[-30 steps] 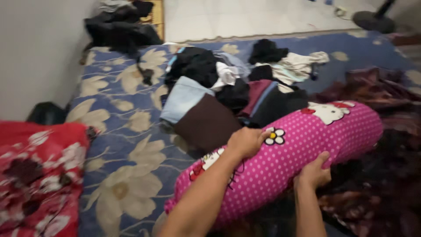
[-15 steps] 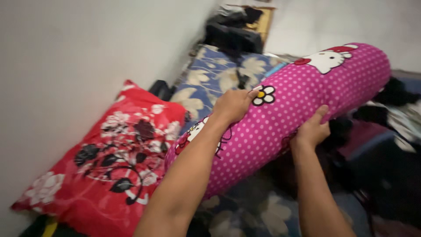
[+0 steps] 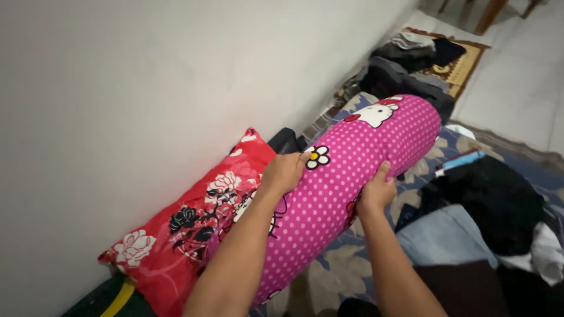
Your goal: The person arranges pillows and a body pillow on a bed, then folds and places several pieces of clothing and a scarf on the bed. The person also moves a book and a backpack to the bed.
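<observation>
The red floral pillow (image 3: 194, 226) lies along the wall (image 3: 147, 105). Just right of it, the left hand (image 3: 284, 172) presses curled on the pink dotted bolster (image 3: 352, 176), and the right hand (image 3: 376, 191) grips its right flank. Its long axis runs along the mattress (image 3: 352, 264) edge by the wall.

A plain white wall (image 3: 129, 100) meets pale floor tiles (image 3: 523, 82) beyond the floral mattress (image 3: 346, 267).

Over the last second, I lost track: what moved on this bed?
The pink bolster pillow swung from beside the clothes pile over to the red floral pillow by the wall. Left hand and right hand kept their grip.
</observation>
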